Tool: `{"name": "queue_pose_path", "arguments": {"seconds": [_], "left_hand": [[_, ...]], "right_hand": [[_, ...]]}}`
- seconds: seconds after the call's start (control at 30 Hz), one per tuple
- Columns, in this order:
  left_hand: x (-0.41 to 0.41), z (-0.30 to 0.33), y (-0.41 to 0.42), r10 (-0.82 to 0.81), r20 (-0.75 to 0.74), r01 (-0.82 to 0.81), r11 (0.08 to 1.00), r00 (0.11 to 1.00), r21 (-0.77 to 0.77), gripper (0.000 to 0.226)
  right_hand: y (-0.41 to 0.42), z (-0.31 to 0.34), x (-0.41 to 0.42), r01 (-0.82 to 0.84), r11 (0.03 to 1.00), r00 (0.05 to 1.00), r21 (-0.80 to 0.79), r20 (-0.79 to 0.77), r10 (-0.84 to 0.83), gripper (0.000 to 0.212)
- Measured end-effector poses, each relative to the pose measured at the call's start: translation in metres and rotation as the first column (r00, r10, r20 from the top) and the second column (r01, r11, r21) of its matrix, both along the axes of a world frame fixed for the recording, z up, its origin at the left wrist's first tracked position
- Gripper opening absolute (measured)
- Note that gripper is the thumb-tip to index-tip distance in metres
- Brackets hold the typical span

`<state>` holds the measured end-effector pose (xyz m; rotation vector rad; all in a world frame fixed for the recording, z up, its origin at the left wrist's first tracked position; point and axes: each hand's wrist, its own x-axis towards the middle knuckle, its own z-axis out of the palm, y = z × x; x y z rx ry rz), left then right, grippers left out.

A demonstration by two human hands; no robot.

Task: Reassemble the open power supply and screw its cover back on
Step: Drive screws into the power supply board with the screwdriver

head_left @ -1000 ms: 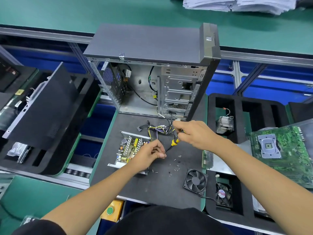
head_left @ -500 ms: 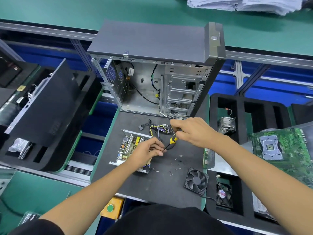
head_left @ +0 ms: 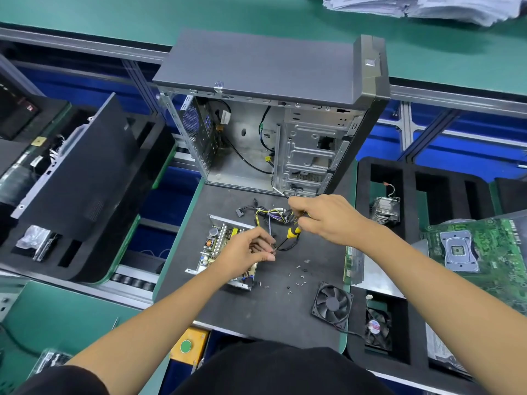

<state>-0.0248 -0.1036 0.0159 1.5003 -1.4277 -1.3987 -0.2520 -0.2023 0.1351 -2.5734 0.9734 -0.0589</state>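
One open power supply [head_left: 225,252] lies on the dark mat [head_left: 271,309], circuit board exposed, its near right part hidden under the left hand [head_left: 245,253]. Left hand: fingers curled in, thumb and fingertips pinched together at the screwdriver's tip; what they pinch is too small to make out. Right hand [head_left: 328,219]: curled round one screwdriver [head_left: 292,233] with a yellow and black handle, the upper handle hidden in the palm, the shaft slanting down and left to the left fingertips. One bundle of wires [head_left: 271,213], yellow, black and purple, runs from the power supply toward the right hand, partly covered by it. Roughly a dozen small screws [head_left: 299,276] lie scattered on the mat right of the power supply; exact count unclear. One black case fan [head_left: 332,305] lies flat at the mat's near right corner. One computer tower case [head_left: 271,109] stands upright at the mat's far edge, side open, a few cables inside. One black side panel [head_left: 77,175] leans tilted in the left foam tray. Right tray: one heatsink [head_left: 385,209], a second small fan [head_left: 376,327], one green motherboard [head_left: 484,246] cut off by the frame edge. One stack of papers [head_left: 427,5] at top, cut off. One yellow box with a green button [head_left: 188,344] sits below the mat, partly hidden.
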Motion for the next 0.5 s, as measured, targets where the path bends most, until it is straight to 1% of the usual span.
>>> {"name": "queue_pose_path", "arguments": {"seconds": [0.5], "left_hand": [[-0.0041,0.0027,0.0039,0.016,0.008,-0.016,1.000,1.000,-0.015,0.029]], "right_hand": [[0.0018,0.0021,0.0025,-0.012,1.000,1.000,0.010,-0.022,0.012,0.007]]}}
